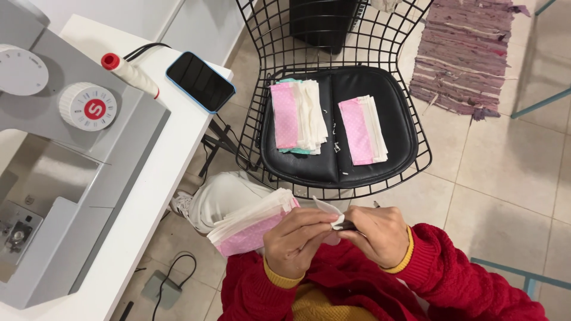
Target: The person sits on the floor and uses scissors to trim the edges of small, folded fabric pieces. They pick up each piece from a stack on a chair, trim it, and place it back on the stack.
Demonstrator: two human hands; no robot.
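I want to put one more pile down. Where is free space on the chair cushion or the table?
The black cushion is bare right of the smaller fabric stack and along its front edge. The white table is free below the phone. Between both stacks it is narrow.

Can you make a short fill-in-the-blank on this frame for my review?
1. Both hands, left hand and right hand, pinch a small white fabric piece over the ____.
2. The chair holds ____ fabric stacks.
3. The phone lies on the ____ table.
4. The rug lies on the ____.

Missing words: lap; two; white; floor
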